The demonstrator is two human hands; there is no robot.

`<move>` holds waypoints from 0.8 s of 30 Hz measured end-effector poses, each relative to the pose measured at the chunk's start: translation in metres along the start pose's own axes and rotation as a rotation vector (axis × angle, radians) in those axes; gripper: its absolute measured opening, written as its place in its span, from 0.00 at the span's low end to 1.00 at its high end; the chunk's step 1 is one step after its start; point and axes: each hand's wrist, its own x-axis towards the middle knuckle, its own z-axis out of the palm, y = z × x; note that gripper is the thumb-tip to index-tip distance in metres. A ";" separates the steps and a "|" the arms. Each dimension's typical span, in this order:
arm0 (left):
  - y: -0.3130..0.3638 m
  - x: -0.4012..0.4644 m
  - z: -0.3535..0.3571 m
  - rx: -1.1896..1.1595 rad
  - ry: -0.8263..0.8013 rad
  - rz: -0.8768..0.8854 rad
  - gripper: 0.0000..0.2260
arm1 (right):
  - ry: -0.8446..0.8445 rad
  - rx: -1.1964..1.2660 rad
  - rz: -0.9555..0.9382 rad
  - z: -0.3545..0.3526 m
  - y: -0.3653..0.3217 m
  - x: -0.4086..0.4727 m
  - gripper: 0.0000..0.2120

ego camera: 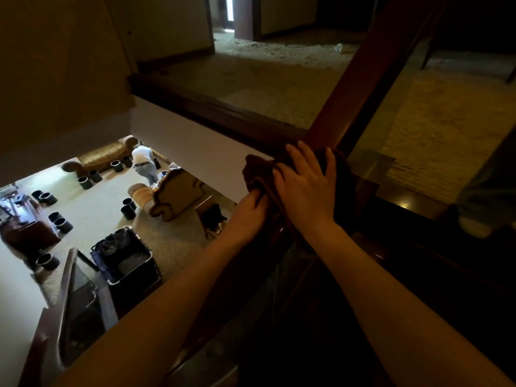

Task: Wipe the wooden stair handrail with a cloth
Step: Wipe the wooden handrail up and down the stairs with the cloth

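Both hands sit on a dark cloth point(258, 174) bunched at the corner where the wooden handrail point(371, 76) meets a second rail point(212, 110). Right hand point(305, 188) lies flat on top, fingers spread and nearly straight, pressing the cloth down. Left hand point(251, 208) is lower, fingers curled into the cloth's hanging edge, gripping it; fingertips hidden in the fabric.

Surface: dark reddish wood, dimly lit, running away up to the right. Glass panel point(371, 169) below the rail on the right side, reflections on it.

Room: upper landing with pale carpet point(279, 76) beyond the second rail, an open doorway point(229, 15) at the far end. Left of the arms the view drops to a brighter lower floor point(97, 208): black cylindrical pots point(128, 209) scattered about, a black bin point(125, 255), a sofa point(103, 157), and a person point(143, 163) bent over.

Edges: rail corner just ahead of the hands; open drop directly to their left.
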 end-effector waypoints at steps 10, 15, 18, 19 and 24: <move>0.032 0.020 0.015 0.349 -0.010 0.592 0.12 | 0.048 1.061 0.679 -0.018 0.012 -0.013 0.22; 0.020 0.016 0.013 0.325 -0.075 0.624 0.15 | 0.052 1.097 0.764 -0.023 0.002 -0.008 0.34; 0.009 0.014 0.007 0.339 -0.122 0.629 0.17 | 0.102 1.018 0.743 -0.012 0.000 -0.010 0.34; 0.002 0.013 0.003 0.334 -0.107 0.611 0.19 | 0.126 1.002 0.724 -0.008 -0.001 -0.015 0.33; -0.052 0.000 -0.008 0.173 0.103 0.342 0.24 | 0.219 0.935 0.692 0.008 -0.010 -0.026 0.29</move>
